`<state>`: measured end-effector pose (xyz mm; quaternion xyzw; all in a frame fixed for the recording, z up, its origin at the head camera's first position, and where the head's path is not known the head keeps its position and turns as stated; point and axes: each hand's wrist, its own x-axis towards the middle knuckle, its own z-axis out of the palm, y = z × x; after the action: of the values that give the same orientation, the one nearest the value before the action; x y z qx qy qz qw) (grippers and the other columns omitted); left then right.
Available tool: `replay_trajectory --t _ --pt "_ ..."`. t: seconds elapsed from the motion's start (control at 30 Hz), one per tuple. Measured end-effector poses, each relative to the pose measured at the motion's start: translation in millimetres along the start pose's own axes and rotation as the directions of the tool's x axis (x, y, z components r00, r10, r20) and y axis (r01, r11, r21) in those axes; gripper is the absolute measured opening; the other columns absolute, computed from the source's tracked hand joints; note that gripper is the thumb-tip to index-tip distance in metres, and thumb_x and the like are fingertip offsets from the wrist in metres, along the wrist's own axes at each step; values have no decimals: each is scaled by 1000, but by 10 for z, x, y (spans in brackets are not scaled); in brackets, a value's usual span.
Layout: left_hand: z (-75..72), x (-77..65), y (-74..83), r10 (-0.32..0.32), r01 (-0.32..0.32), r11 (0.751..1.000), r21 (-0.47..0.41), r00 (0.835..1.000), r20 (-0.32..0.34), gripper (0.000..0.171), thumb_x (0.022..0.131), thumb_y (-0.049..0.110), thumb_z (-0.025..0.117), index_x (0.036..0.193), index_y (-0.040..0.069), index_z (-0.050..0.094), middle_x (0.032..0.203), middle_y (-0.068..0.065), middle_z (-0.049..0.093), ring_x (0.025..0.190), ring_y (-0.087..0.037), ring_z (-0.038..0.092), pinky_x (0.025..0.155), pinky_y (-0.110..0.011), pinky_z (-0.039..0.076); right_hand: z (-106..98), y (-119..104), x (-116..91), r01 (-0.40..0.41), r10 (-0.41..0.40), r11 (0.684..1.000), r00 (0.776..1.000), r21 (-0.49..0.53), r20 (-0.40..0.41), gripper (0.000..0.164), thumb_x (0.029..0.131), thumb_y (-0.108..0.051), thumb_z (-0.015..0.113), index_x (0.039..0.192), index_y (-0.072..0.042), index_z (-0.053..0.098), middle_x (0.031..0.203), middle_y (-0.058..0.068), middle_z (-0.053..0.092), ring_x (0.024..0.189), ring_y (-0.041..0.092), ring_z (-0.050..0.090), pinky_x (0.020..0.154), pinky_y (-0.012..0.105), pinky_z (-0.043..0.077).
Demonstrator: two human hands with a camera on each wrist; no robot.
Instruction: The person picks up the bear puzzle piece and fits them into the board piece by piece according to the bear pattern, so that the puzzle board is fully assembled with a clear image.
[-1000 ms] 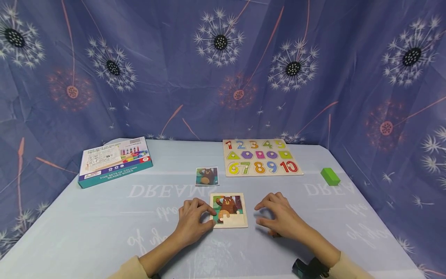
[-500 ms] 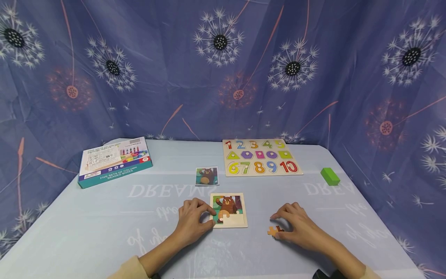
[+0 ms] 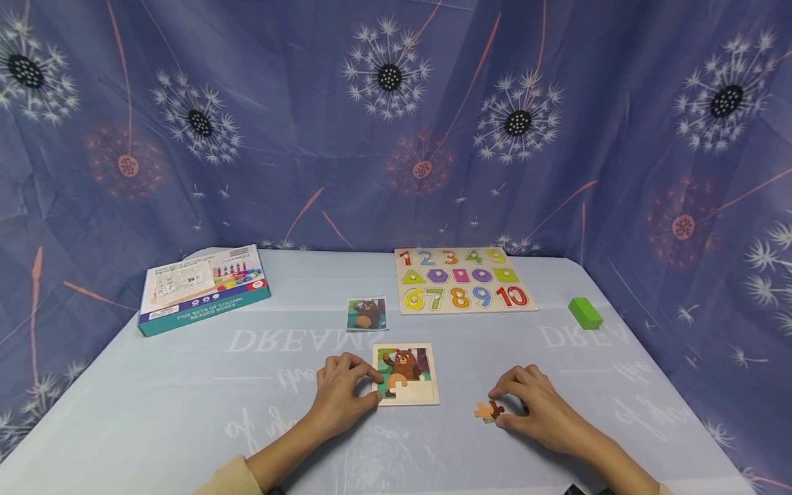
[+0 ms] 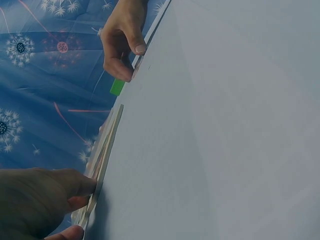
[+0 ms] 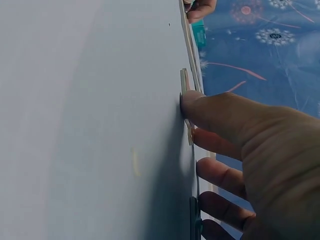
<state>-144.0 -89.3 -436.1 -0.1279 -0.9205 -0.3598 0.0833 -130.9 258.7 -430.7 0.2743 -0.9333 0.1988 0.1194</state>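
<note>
A square wooden bear jigsaw puzzle (image 3: 405,368) lies in front of me, with bare wood in the lower right of its frame. My left hand (image 3: 343,388) holds its left edge, thumb and index finger on the rim. Right of the board, my right hand (image 3: 537,405) has thumb and index finger at an orange-and-brown jigsaw piece (image 3: 484,410) on the table. In the right wrist view the thumb overlaps that thin piece (image 5: 183,77), the index fingertip is by its lower end and the other fingers are spread. A dark flat edge (image 5: 194,215) shows beneath them.
A bear picture card (image 3: 367,314) lies beyond the puzzle. Farther back is a number-and-shape peg board (image 3: 531,308). A beaded-boxes toy carton (image 3: 204,302) stands at the back left, a green block (image 3: 585,313) at the right. A patterned curtain (image 3: 297,137) hangs behind the table.
My right hand has moved right and closer to me, away from the puzzle. The orange-and-brown piece, earlier mostly hidden under it, now shows at its fingertips. My left hand has stayed in place.
</note>
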Motion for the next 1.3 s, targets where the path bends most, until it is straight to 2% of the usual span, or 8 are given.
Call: replay_trajectory --t 0.17,0.33,0.67,0.77,0.97,1.17,1.3 --pt "1 0 -3 5 -5 1000 1 1000 -7 17 70 18 74 80 29 67 96 3 50 101 -21 38 89 -54 25 11 18 9 33 -33 999 999 13 -20 31 66 -31 82 92 -37 66 98 -22 52 91 -5 35 77 24 36" --pt "2 4 -7 4 -4 1000 -2 1000 -11 16 70 18 74 79 29 67 96 3 50 101 -22 38 89 -54 24 -8 35 10 40 -40 999 999 10 6 31 68 -29 81 94 -37 66 100 -22 52 93 -4 35 78 25 36" --pt "-2 4 -3 2 -2 1000 -6 1000 -12 15 70 18 74 79 28 67 96 4 50 102 -23 38 90 -54 24 2 45 14 30 -31 999 999 38 11 32 70 -21 80 96 -36 66 99 -23 52 92 -4 35 77 24 37" --pt "-1 3 -4 3 -3 1000 -2 1000 -11 15 70 19 74 79 28 67 96 4 50 102 -22 38 90 -54 25 -3 27 35 6 -6 999 1000 41 9 32 70 -21 79 97 -35 67 98 -24 53 92 -4 37 78 24 39" --pt "1 3 -6 4 -4 1000 0 1000 -10 16 70 18 74 79 29 66 95 4 50 102 -22 38 90 -54 25 -22 -75 145 -56 54 998 998 34 40 29 74 -28 78 98 -36 67 98 -25 52 93 -4 38 78 25 39" --pt "-2 0 -2 1 -1 1000 -4 1000 -8 16 70 18 74 79 29 66 96 4 50 102 -22 38 90 -54 24 22 -229 316 -50 50 997 999 56 -11 27 72 -27 79 97 -33 68 98 -24 54 92 -3 39 82 27 39" --pt "-1 2 -1 -2 2 1000 -3 1000 -4 16 70 18 74 79 29 66 96 4 50 102 -22 38 90 -53 24 77 -345 444 -77 77 995 997 60 -6 26 72 -27 79 96 -30 70 96 -20 56 93 0 39 83 31 38"
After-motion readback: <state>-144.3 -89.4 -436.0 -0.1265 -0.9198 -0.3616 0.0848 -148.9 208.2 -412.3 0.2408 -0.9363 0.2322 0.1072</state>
